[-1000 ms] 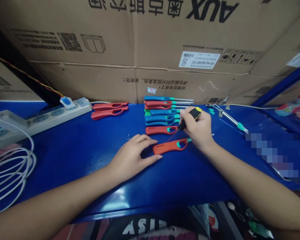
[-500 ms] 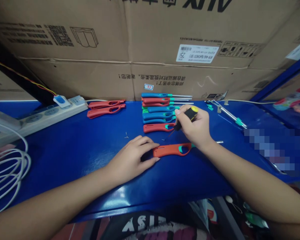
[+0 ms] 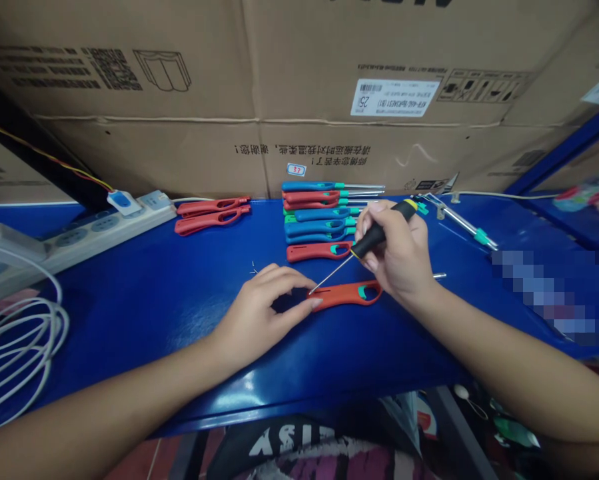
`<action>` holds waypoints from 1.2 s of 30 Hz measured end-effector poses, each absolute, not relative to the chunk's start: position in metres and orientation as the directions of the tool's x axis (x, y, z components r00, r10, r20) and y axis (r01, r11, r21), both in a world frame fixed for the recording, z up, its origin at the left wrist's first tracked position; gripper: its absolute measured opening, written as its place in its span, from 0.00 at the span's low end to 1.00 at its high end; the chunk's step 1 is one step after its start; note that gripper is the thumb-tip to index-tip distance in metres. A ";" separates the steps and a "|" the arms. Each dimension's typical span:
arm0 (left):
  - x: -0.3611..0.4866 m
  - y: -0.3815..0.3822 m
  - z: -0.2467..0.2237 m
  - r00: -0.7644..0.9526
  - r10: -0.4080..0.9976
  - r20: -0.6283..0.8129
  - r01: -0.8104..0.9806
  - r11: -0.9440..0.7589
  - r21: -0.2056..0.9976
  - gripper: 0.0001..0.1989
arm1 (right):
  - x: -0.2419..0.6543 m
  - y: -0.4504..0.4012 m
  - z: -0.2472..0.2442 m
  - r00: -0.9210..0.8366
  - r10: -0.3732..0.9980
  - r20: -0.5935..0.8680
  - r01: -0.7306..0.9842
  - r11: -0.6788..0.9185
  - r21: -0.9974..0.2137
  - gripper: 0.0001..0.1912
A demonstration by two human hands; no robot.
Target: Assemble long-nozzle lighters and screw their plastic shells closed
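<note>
An orange-red lighter with a green trigger lies on the blue table, its metal tube pointing right. Thumb and fingers of my left hand pinch its left end. My right hand is closed round a black and yellow screwdriver, whose tip touches the lighter's left end beside my left fingertips. Behind them, several blue and red lighters lie in a stacked row. A few tiny screws rest to the left, above my left hand.
Two red handle shells lie at the back left, near a white power strip and a coiled white cable. Metal tubes with green parts lie at the back right. A large cardboard box stands behind the table.
The screwdriver has swung down and left, so its tip now meets the lighter's left end. My right hand has turned, showing more of the handle. The view has shifted slightly.
</note>
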State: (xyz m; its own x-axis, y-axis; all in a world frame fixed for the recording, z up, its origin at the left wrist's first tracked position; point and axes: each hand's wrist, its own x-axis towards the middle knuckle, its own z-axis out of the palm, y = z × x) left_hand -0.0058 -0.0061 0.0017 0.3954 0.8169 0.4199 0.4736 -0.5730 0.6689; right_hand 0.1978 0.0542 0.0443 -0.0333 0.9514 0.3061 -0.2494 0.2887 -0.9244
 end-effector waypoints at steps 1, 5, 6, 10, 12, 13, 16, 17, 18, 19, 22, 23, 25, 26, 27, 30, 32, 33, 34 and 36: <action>-0.005 -0.006 0.002 0.394 0.814 0.426 0.465 -0.576 0.672 0.04 | 0.197 0.054 0.045 -0.036 0.953 0.301 -0.250 0.283 -0.926 0.18; -0.004 -0.007 0.004 0.373 0.818 0.439 0.446 -0.573 0.688 0.04 | 0.197 0.054 0.045 -0.036 0.956 0.291 -0.254 0.273 -0.928 0.17; -0.004 -0.007 0.004 0.364 0.821 0.441 0.444 -0.569 0.693 0.04 | 0.197 0.055 0.044 -0.036 0.956 0.291 -0.258 0.272 -0.927 0.17; -0.005 -0.006 0.002 0.351 0.817 0.457 0.453 -0.575 0.681 0.03 | 0.199 0.056 0.041 -0.064 0.946 0.319 -0.255 0.293 -0.921 0.18; -0.005 -0.006 0.001 0.375 0.797 0.473 0.469 -0.604 0.645 0.03 | 0.199 0.054 0.041 -0.103 0.929 0.354 -0.201 0.329 -0.923 0.19; -0.006 -0.006 0.000 0.391 0.783 0.484 0.475 -0.622 0.623 0.03 | 0.199 0.052 0.041 -0.132 0.918 0.374 -0.162 0.352 -0.922 0.19; -0.005 -0.007 -0.003 0.417 0.752 0.511 0.471 -0.659 0.586 0.02 | 0.196 0.043 0.042 -0.168 0.863 0.476 -0.078 0.470 -0.879 0.12; -0.004 -0.007 -0.004 0.417 0.750 0.513 0.465 -0.661 0.589 0.02 | 0.195 0.040 0.043 -0.150 0.833 0.533 -0.068 0.529 -0.846 0.13; -0.004 -0.008 -0.004 0.415 0.753 0.510 0.458 -0.658 0.598 0.01 | 0.195 0.038 0.043 -0.121 0.796 0.594 -0.064 0.590 -0.805 0.17; -0.003 -0.009 -0.005 0.411 0.757 0.507 0.452 -0.653 0.608 0.01 | 0.194 0.036 0.043 -0.094 0.752 0.652 -0.061 0.650 -0.758 0.21; -0.003 -0.010 -0.005 0.399 0.769 0.500 0.443 -0.639 0.629 0.02 | 0.195 0.034 0.044 -0.138 0.647 0.750 -0.036 0.754 -0.656 0.19; -0.003 -0.011 -0.006 0.397 0.770 0.500 0.439 -0.638 0.633 0.02 | 0.196 0.034 0.044 -0.199 0.628 0.753 -0.024 0.765 -0.644 0.19; -0.002 -0.010 -0.006 0.400 0.772 0.494 0.426 -0.634 0.645 0.01 | 0.197 0.034 0.043 -0.323 0.609 0.724 0.000 0.766 -0.643 0.23; -0.002 -0.010 -0.006 0.401 0.776 0.487 0.418 -0.628 0.656 0.01 | 0.197 0.034 0.043 -0.362 0.607 0.708 0.006 0.761 -0.649 0.26; -0.002 -0.010 -0.006 0.400 0.780 0.481 0.411 -0.622 0.667 0.01 | 0.198 0.034 0.042 -0.376 0.606 0.701 0.006 0.758 -0.652 0.29; 0.000 -0.010 -0.006 0.402 0.789 0.465 0.423 -0.611 0.670 0.10 | 0.197 0.035 0.039 -0.326 0.597 0.733 0.000 0.776 -0.631 0.28; 0.000 -0.009 -0.006 0.420 0.788 0.451 0.452 -0.612 0.648 0.18 | 0.197 0.037 0.037 -0.293 0.587 0.754 0.019 0.792 -0.610 0.27; 0.000 -0.008 -0.006 0.429 0.788 0.441 0.468 -0.612 0.637 0.19 | 0.197 0.039 0.036 -0.289 0.587 0.756 0.037 0.796 -0.604 0.27; 0.000 -0.008 -0.007 0.436 0.790 0.432 0.481 -0.610 0.629 0.20 | 0.198 0.040 0.035 -0.295 0.589 0.752 0.055 0.796 -0.602 0.27; -0.001 -0.007 -0.008 0.443 0.795 0.414 0.498 -0.603 0.623 0.19 | 0.199 0.043 0.034 -0.321 0.593 0.738 0.077 0.793 -0.604 0.28</action>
